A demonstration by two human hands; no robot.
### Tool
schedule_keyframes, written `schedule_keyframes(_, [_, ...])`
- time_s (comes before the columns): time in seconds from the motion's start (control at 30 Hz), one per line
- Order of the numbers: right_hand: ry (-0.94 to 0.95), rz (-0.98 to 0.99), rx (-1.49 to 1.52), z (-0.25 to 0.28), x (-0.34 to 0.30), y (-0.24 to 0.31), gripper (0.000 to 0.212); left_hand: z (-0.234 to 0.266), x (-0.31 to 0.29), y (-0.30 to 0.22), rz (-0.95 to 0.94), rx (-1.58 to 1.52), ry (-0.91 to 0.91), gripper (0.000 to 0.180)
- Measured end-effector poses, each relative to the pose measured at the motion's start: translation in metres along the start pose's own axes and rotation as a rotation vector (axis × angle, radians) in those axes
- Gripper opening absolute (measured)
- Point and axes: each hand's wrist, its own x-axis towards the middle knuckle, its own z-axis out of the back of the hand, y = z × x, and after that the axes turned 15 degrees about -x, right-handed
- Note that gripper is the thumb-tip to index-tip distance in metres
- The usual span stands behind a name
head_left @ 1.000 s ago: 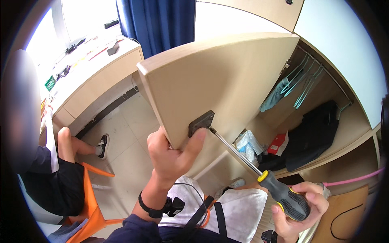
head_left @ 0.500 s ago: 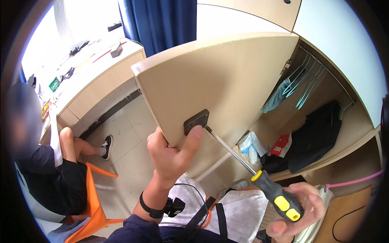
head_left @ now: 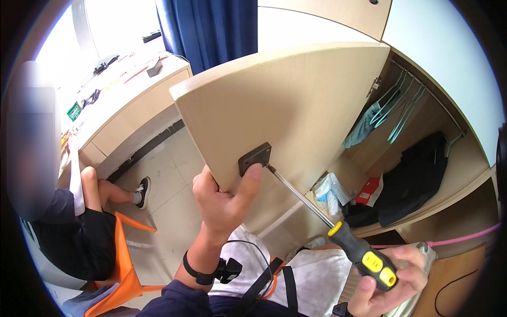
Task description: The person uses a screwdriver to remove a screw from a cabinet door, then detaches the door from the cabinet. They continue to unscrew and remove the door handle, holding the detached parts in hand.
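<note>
An open wooden cabinet door (head_left: 296,95) stands in front of me. On its face sits a small dark square lock plate (head_left: 259,155). My left hand (head_left: 227,198) grips the door's edge, thumb pressing the plate and fingers wrapped behind the panel, where they are hidden. A screwdriver (head_left: 346,240) with a grey, black and yellow handle slants up from the lower right, and its tip meets the plate's right side. My right hand (head_left: 398,280) curls around the end of the handle. Whether a screw sits under the tip is too small to tell.
Behind the door, the wardrobe holds teal hangers (head_left: 406,113), black clothing (head_left: 414,179) and plastic-wrapped packets (head_left: 331,190). At left, a person (head_left: 74,238) sits on an orange chair (head_left: 122,248) by a cluttered desk (head_left: 127,100). A pink tube (head_left: 465,235) crosses the right.
The screwdriver handle has turned, bringing its yellow panels further into view. My right fingers have shifted around it. My left hand keeps its hold. The seated person's head has moved slightly.
</note>
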Motion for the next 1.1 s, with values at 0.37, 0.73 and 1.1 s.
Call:
schedule_keyframes(0.37, [-0.068, 0.119, -0.073, -0.009, 0.001, 0.000, 0.038, -0.002, -0.004, 0.002, -0.004, -0.041, 0.006, 0.022])
schedule_keyframes(0.73, [-0.297, -0.094, -0.014, -0.005, -0.035, -0.021, 0.047, -0.001, -0.004, 0.000, 0.014, -0.045, 0.000, 0.030])
schedule_keyframes(1.1, [-0.033, -0.082, -0.057, -0.046, 0.029, -0.021, 0.021, -0.008, -0.010, 0.005, -0.072, -0.020, -0.022, 0.032])
